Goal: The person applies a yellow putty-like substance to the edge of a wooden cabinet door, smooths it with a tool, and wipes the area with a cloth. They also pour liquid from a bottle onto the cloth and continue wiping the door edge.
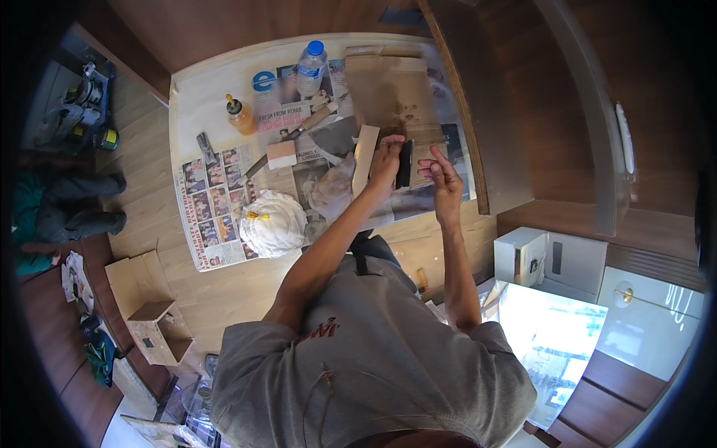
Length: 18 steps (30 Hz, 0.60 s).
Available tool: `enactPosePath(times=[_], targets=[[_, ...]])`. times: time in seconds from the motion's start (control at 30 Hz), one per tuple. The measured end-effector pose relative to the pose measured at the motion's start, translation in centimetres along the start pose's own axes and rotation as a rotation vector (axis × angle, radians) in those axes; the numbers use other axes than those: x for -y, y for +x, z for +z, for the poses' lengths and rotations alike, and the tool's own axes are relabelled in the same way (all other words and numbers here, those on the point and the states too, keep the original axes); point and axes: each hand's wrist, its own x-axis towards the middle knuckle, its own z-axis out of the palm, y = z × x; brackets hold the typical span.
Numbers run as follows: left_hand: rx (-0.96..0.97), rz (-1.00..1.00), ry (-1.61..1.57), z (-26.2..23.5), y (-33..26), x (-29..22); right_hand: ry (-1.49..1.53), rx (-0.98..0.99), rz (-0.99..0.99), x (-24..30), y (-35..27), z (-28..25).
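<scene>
My left hand (385, 166) is closed at the near edge of the brown cardboard sheet (381, 86), its fingers against a flat black strip (404, 164). A pale tan strip (364, 158), like wood or card, lies beside that hand, partly behind the wrist. To the right, my right hand (446, 184) is raised with its index finger stretched out and the others loosely bent, and nothing shows in it. Crumpled clear plastic (332, 190) lies left of the tan strip. A bundled white cloth (273, 224) with a small yellow item on it sits nearer me.
Newspaper (205, 201) covers the board. On it stand a water bottle (311, 69) and an amber squeeze bottle (240, 114); a putty knife (310, 121) and a pale block (281, 154) lie nearby. A wooden panel (467, 112) rises at right. At far left is a person's leg (82, 198).
</scene>
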Motion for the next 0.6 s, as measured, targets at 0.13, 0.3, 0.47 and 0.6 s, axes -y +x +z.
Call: enactPosePath(times=[0.13, 0.3, 0.47, 0.6], targets=[[-0.085, 0.031, 0.014, 0.3, -0.6, -1.3, 0.039, 0.007, -0.058, -1.0, -2.4, 1.1], [-0.089, 0.365, 0.370, 2.1, -2.5, -3.1, 0.026, 0.003, 0.007, -1.3, -2.4, 0.0], [-0.051, 0.268, 0.236, 2.3, -4.0, -3.7, -0.338, 0.018, -0.005, 2.6, -2.3, -1.7], [-0.073, 0.463, 0.347, 2.6, -4.6, -3.8, -0.934, 0.278, -0.586, 6.6, -2.2, -2.1]])
